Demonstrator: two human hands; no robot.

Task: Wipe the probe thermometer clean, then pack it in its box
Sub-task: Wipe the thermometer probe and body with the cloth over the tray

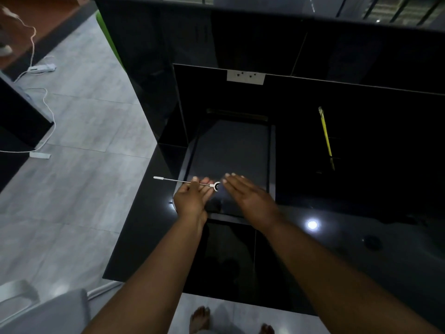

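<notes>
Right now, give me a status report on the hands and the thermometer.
Left hand holds probe thermometer by its stem. Right hand open, empty, beside its round head. No box or cloth visible. Nothing in the way.

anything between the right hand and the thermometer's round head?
Head view: nothing. The right hand is open, its fingers just right of the probe thermometer dial end; only a thin gap of dark surface lies there. The left hand holds the stem.

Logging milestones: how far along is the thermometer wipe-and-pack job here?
Early. Nothing looks finished. The thin metal probe thermometer with round white head rests across the left hand, unboxed; the right hand hovers flat and open beside it. No cloth or box is identifiable in this dark view. Wiping and packing remain.
</notes>
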